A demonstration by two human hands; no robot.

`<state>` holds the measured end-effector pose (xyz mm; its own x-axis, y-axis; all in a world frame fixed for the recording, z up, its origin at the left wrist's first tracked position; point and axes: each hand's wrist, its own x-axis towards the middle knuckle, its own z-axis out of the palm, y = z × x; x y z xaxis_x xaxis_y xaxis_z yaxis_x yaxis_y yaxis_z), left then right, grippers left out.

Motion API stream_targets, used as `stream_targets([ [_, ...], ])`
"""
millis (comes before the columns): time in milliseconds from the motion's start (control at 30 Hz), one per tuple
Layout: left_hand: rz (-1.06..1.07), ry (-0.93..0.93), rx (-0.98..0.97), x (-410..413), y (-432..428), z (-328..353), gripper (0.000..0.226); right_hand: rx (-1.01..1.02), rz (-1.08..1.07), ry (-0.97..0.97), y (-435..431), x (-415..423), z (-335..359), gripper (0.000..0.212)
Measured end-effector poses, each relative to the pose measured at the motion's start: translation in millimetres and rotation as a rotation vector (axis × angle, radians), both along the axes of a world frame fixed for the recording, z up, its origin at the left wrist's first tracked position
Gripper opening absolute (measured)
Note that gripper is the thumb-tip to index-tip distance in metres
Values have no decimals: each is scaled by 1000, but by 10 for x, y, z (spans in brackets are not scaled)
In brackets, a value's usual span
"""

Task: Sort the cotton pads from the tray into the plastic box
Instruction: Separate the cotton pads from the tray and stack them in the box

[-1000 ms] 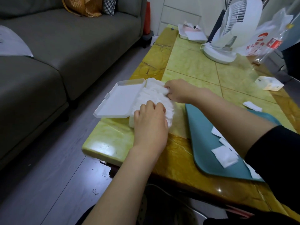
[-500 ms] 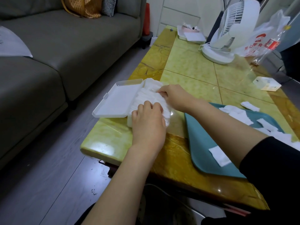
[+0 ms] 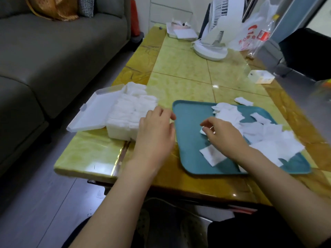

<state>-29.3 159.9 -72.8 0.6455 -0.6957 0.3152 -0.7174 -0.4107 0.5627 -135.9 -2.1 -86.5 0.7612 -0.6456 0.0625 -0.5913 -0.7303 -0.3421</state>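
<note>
Over the teal plastic tray [image 3: 188, 120], the right hand [image 3: 225, 136] curls its fingers to pinch one of the square white cotton pads [image 3: 268, 140], which are heaped mostly on the tray's right side. The left hand [image 3: 155, 135], relaxed and empty, hovers at the tray's left edge beside the open, nearly full white plastic box [image 3: 120, 131], probably ready to steady it.

- My right hand [image 3: 223, 138] covers several white square cotton pads [image 3: 268, 136] on the teal plastic tray [image 3: 188, 126]; whether its fingers pinch one, I cannot tell.
- The white desk fan [image 3: 215, 33] is cut off at the top edge.
</note>
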Motion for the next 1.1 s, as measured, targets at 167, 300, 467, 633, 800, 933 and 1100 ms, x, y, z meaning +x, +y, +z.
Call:
stream_targets([
  [167, -206, 26, 183, -243, -254, -143, 26, 110, 133, 218, -83, -361, -85, 45],
  [300, -263, -51, 383, -363, -396, -267, 33, 104, 124, 150, -78, -399, -117, 48],
  [467, -225, -131, 475, -472, -549, -332, 38, 210, 132, 77, -113, -342, -134, 32],
  [633, -206, -84, 504, -514, -647, -338, 40, 282, 112, -144, -102, -301, -224, 14],
  [800, -131, 194, 211, -430, -700, -305, 5, 370, 93, -296, -110, -287, -133, 10],
  [933, -80, 389, -80, -343, -744, -286, 13, 262, 113, -185, -106, -317, -93, 20],
  [1100, -44, 584, -209, -340, -820, -260, 13, 258, 30, -269, -52, -288, -100, 24],
])
